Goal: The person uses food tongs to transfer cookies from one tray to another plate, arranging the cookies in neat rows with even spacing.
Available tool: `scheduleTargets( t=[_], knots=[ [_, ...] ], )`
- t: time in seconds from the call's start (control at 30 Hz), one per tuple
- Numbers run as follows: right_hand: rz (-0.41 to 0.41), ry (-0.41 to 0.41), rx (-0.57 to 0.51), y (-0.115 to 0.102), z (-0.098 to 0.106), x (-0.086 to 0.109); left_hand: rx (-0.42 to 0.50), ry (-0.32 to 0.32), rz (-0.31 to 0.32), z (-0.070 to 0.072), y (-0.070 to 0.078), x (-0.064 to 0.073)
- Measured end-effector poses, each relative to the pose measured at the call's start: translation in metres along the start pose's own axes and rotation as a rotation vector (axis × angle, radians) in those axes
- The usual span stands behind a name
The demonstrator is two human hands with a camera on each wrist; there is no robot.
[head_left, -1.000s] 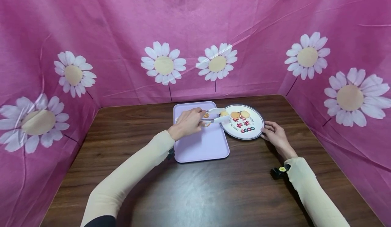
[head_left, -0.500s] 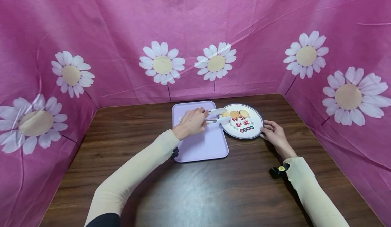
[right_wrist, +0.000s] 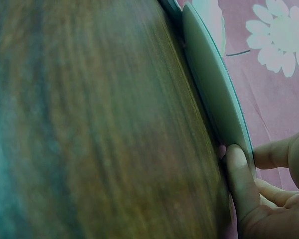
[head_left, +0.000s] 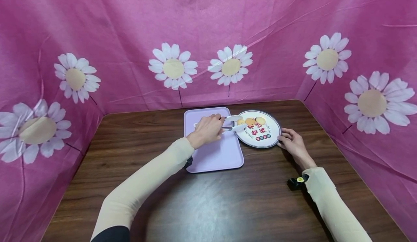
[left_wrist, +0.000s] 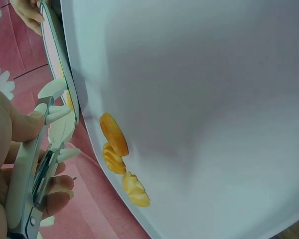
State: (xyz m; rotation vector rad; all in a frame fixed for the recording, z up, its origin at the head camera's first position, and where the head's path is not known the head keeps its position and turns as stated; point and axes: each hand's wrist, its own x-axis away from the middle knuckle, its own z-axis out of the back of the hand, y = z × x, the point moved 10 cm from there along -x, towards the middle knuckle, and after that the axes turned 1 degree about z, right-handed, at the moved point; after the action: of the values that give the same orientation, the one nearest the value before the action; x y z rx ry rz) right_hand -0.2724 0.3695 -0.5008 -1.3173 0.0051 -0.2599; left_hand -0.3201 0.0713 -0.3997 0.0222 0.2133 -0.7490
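My left hand [head_left: 208,129] grips metal tongs [left_wrist: 24,186] with white leaf-shaped tips, above the lilac tray's [head_left: 221,157] far right part. The tips [head_left: 240,127] reach over the left rim of a round white plate [head_left: 273,125] with red lettering. Between them sits a pale yellow bread-like piece [head_left: 240,121]; whether they squeeze it I cannot tell. An orange-brown round piece [head_left: 250,122] and a yellow round one [head_left: 260,120] lie beside it on the plate. My right hand [head_left: 293,142] pinches the plate's right rim, thumb and fingers on opposite faces in the right wrist view.
In the left wrist view, an orange oval piece [left_wrist: 113,134] and two ridged yellow pieces [left_wrist: 135,189] lie along the tray's edge. Tray and plate stand side by side on the wooden table [head_left: 267,191]. A pink flowered cloth [head_left: 202,24] walls the back and sides.
My left hand has shifted a little to the right, bringing the tong tips farther over the plate's left side and around the yellow piece. The right hand stays on the rim.
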Motion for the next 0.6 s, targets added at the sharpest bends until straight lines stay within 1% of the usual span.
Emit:
scheduleTargets(
  t=[0.3,0.6],
  knots=[
    [-0.011,-0.002,0.013,0.002,-0.002,-0.002,-0.053,-0.023,0.008,0.001,0.003,-0.002],
    [-0.004,0.011,0.007,0.002,0.0,-0.002,-0.068,-0.049,0.021,0.006,0.01,-0.004]
  ],
)
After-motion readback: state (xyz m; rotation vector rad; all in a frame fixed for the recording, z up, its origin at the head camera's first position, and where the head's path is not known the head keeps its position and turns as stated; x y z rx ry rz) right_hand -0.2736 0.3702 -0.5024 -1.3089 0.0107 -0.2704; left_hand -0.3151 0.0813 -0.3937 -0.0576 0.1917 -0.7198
